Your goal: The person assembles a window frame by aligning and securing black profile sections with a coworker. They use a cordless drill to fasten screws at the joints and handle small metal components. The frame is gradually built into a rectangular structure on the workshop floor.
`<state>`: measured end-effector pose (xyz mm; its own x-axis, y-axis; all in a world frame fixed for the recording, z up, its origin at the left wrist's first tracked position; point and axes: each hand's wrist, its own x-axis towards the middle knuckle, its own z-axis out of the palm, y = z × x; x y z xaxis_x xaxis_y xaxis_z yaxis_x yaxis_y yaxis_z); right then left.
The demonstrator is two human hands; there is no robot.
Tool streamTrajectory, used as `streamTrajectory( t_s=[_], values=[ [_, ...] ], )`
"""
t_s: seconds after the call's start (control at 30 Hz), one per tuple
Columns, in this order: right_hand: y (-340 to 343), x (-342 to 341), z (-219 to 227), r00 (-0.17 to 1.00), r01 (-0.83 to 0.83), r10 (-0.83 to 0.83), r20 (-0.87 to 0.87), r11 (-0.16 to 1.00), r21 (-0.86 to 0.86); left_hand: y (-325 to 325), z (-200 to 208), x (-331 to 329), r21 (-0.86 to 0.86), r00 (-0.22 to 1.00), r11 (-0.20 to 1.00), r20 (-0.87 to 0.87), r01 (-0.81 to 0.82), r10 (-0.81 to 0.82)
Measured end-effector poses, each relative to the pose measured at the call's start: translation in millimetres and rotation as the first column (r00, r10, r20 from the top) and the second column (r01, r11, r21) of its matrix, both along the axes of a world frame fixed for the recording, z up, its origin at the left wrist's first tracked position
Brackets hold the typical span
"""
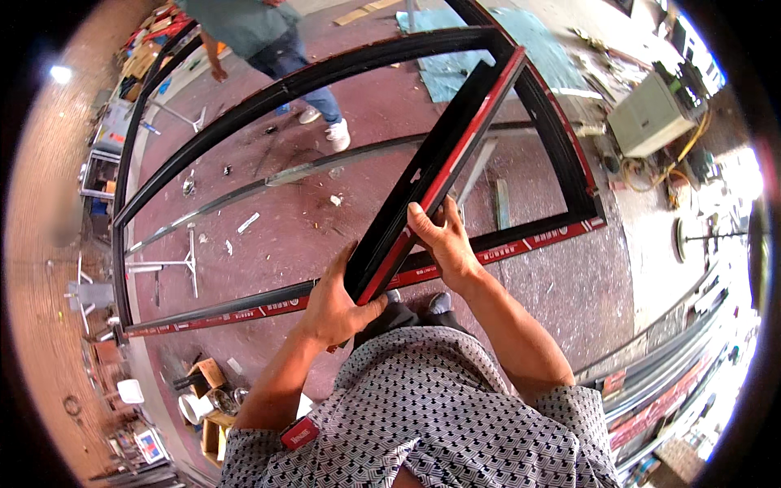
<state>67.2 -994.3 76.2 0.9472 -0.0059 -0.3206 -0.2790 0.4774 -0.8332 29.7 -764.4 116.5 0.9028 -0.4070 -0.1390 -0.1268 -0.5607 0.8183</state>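
Observation:
A black profile bar (443, 150) with red film along one side slants from near my body up to the far right, across a large frame. My left hand (332, 305) grips its near end, thumb on the red side. Farther up, my right hand (443, 240) wraps round the same bar, with the thumb on top. Below lies the large black window frame (268, 307), red film with white print along its near rail. The bar's far end overlaps the frame's far right corner; whether they touch I cannot tell.
A person (277, 57) walks beyond the frame at the far left. Metal stands (192, 260) support the frame's left part. A pale machine box (657, 114) with a yellow hose is at right. Long profiles (675, 366) are stacked at lower right. Boxes (213, 423) stand at lower left.

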Motion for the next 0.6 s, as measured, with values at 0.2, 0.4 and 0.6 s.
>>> streamTrajectory(
  t_s=[0.2,0.4,0.6],
  values=[
    [22.6,13.1,-6.3,0.956,-0.292,0.293,-0.001,0.952,-0.096,-19.5,-9.5,11.2,-0.341,0.955,0.896,-0.177,-0.285,0.236],
    [64.5,31.1,0.5,0.941,-0.337,0.332,-0.062,0.917,-0.214,-13.6,-23.2,32.2,-0.365,0.905,0.829,-0.213,-0.423,0.368],
    [96.8,57.1,7.5,0.926,-0.373,0.352,-0.139,0.910,-0.183,-4.9,-40.9,40.7,-0.417,0.870,0.765,-0.198,-0.491,0.451]
  ],
)
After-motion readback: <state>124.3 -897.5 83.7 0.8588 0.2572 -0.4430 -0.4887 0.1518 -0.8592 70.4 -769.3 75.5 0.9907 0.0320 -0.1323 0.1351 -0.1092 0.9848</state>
